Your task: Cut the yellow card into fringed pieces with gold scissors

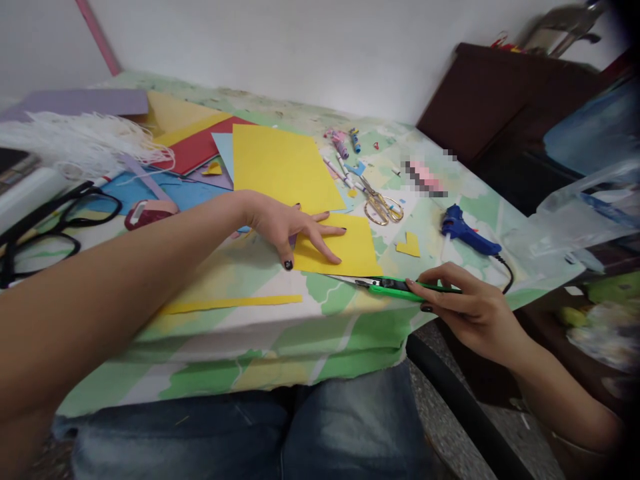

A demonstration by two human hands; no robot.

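Note:
My left hand (295, 230) lies with fingers spread on a small yellow sheet (357, 243), pressing it to the table. My right hand (463, 307) is closed around a green utility knife (395, 288). The knife lies nearly flat, its blade pointing left along the sheet's front edge. A larger yellow sheet (280, 163) is just behind the small one. Nearer the table's front edge lies a thin yellow strip (235, 305), to the left of the knife.
Gold-handled scissors (383, 208) and yellow scraps (409, 245) lie behind the knife. A blue glue gun (467, 232) with a black cord is at the right. Glasses (70, 227), white strings (90, 143) and coloured sheets (193, 150) fill the left side.

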